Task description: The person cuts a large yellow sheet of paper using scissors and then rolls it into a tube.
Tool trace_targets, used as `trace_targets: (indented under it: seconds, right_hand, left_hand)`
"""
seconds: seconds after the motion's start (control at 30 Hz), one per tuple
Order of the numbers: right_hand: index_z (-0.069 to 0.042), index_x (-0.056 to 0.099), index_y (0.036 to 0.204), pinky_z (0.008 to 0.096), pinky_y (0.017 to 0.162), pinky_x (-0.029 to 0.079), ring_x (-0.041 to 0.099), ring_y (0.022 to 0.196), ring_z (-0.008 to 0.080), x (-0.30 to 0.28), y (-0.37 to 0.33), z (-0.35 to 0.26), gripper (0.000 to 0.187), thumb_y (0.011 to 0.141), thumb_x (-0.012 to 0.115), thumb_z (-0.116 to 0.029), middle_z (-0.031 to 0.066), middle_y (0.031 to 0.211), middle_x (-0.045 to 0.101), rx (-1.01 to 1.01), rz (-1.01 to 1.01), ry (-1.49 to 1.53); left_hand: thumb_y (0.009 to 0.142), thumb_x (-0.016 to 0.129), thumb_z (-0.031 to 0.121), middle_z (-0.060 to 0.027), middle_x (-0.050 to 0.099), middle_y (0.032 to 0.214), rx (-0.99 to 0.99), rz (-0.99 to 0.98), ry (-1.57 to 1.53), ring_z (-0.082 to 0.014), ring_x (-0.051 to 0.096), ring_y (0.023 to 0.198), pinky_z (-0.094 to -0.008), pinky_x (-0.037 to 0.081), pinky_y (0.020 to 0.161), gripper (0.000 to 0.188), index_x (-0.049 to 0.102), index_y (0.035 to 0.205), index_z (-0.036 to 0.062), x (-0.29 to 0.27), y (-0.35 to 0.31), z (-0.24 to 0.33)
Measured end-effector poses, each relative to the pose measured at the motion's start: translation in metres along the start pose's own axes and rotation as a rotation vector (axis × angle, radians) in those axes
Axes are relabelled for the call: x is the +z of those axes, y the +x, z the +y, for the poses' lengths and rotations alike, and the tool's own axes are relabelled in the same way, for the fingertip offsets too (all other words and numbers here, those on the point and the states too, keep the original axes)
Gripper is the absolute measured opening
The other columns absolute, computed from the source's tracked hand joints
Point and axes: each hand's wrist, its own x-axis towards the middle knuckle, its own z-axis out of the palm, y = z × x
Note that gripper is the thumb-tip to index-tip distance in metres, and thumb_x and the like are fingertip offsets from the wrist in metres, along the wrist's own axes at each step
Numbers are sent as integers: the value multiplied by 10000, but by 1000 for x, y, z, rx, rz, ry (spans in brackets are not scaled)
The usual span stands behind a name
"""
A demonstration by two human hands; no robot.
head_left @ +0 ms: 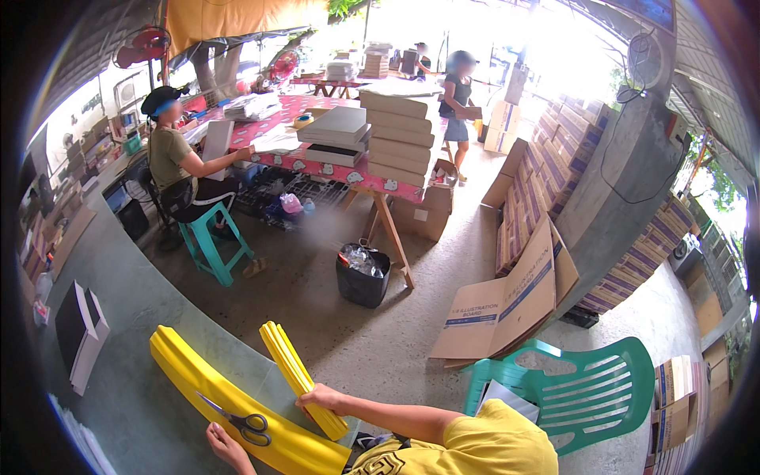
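Observation:
On the grey-green table lies a long folded yellow sheet (178, 356), apparently plastic, reaching toward my body. A pair of dark-handled scissors (239, 419) rests on top of it, blades toward the far left. My right hand (321, 401) is closed round a shorter, narrow yellow folded strip (289, 362), which sticks out past the table edge. Close beside the long sheet's near edge and the scissors' handles is my left hand (227, 447). Its fingers are loosely stretched out, with nothing seen in them.
Paper stacks (81, 336) lie on the table (131, 380) at left. A green plastic chair (594, 380) stands at my right, by flattened cartons (499, 317). Ahead are a black bin (362, 286), a seated person (178, 158) and a pink-covered table (332, 170) with stacks.

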Motion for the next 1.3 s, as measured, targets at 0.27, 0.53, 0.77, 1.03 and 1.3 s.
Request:
trace_targets:
  seconds: [0.27,0.53,0.77,1.03,1.3]
  right_hand:
    - [-38,531,793,296,507,451,544,544,166,6,-3,-2,210,711,642,-196,68,650,551,12,-5,17]
    - [-68,499,952,289,521,425,521,574,143,-11,-9,-13,328,673,634,-173,46,694,525,77,-102,-37]
    - [-18,604,814,316,559,460,565,608,159,12,5,-10,204,678,684,-147,48,685,589,121,24,-161]
    - [-24,506,830,317,494,477,557,509,206,58,-78,-44,233,642,624,-93,88,627,541,-140,-77,18]
    - [-2,579,803,279,505,447,563,571,141,228,-158,100,132,710,657,-54,70,666,576,58,-843,-370]
  left_hand:
    - [931,451,277,-202,589,962,-119,56,43,-296,566,869,-345,442,764,355,528,1040,-52,-18,-11,-55]
    - [909,466,316,-201,578,1068,-289,57,195,-336,551,958,-376,441,831,381,570,1075,-10,-32,-45,58]
    - [920,465,248,-139,582,1019,-288,199,52,-223,549,948,-316,426,841,316,539,1073,-19,-57,-69,10]
    - [865,563,126,-16,540,792,-294,227,-22,-87,491,697,-247,430,616,213,542,1060,44,-143,-100,12]
    - [805,654,217,-22,557,873,-473,241,-419,-106,514,775,-247,425,658,434,478,1145,13,-300,-264,15]
